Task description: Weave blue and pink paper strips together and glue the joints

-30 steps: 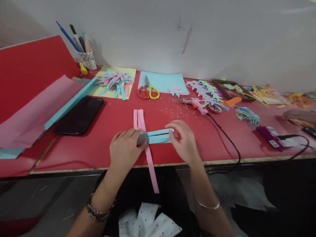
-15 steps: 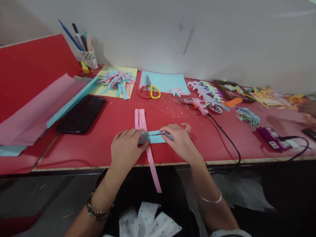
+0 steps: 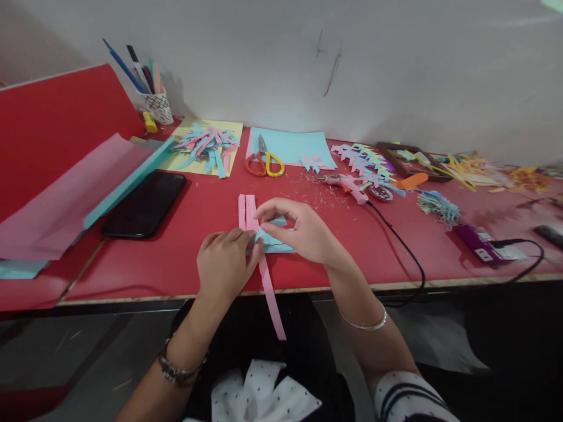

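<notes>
Pale-blue paper strips (image 3: 278,249) are crossing long pink paper strips (image 3: 271,296) near the front edge of the red worktop (image 3: 211,205), the left hand (image 3: 223,258) gripping them. The right hand (image 3: 303,231) is now reaching further left, its curled fingers' grip unclear; both are hiding the crossing.

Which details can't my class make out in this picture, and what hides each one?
All in the head view:
Blue strips, left ends: covered by left hand.
Pink strips, where they meet the blue: mostly behind left hand.
Pens, lower ends: inside cup.
Pink sheet, left end: cut off by left edge.
Orange scraps, far right: blurred.
</notes>
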Tool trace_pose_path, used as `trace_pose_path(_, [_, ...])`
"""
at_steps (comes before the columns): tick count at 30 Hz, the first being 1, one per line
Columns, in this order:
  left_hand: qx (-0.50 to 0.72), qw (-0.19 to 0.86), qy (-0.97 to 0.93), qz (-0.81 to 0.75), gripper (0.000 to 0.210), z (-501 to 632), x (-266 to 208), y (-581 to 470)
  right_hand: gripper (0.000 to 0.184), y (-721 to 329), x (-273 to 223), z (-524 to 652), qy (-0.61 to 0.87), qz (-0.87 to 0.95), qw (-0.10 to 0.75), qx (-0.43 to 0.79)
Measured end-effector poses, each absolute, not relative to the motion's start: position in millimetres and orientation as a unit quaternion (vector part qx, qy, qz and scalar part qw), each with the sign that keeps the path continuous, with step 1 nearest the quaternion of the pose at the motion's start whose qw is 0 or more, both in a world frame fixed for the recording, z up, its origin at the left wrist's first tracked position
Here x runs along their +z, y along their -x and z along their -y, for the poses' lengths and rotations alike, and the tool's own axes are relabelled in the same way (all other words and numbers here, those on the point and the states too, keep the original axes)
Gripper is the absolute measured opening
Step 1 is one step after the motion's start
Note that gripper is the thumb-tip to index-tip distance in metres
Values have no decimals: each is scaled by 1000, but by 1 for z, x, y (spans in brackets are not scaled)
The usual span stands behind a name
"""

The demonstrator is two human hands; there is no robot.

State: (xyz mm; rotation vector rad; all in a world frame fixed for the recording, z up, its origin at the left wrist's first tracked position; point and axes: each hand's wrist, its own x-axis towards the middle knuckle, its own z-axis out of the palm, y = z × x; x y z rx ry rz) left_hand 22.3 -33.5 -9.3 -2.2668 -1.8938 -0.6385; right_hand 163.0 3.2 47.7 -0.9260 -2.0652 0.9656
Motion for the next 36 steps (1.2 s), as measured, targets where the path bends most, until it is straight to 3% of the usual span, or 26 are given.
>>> trace_pose_path(12, [-202, 97, 749, 624, 33, 33, -10, -24, 5, -174, 47, -6, 372, 733, 410, 395])
trace_pose_path(15, [-202, 85, 745, 630, 31, 33, -10, -24, 13, -180, 43, -1, 355, 751, 425, 359])
trace_pose_path(17, [-207, 82, 739, 636, 30, 33, -11, -23, 26, -186, 36, 7, 352, 800, 380, 302])
trace_pose_path(19, [-215, 83, 734, 639, 30, 34, -13, -23, 35, -192, 28, 15, 358, 859, 274, 241])
trace_pose_path(22, [-224, 80, 730, 641, 33, 34, -14, -23, 43, -197, 17, 26, 372, 899, 135, 187])
trace_pose_path(24, [-224, 70, 727, 645, 32, 34, -14, -22, 47, -196, 12, 32, 379, 906, 94, 161])
trace_pose_path(26, [-222, 61, 726, 648, 31, 34, -13, -22, 46, -191, 8, 37, 374, 914, 96, 127])
trace_pose_path(32, [-227, 64, 726, 646, 33, 33, -12, -21, 17, -168, 1, 36, 366, 914, 174, 24])
trace_pose_path(36, [-229, 71, 721, 650, 35, 33, -11, -21, 18, -170, 4, 31, 365, 915, 167, 50])
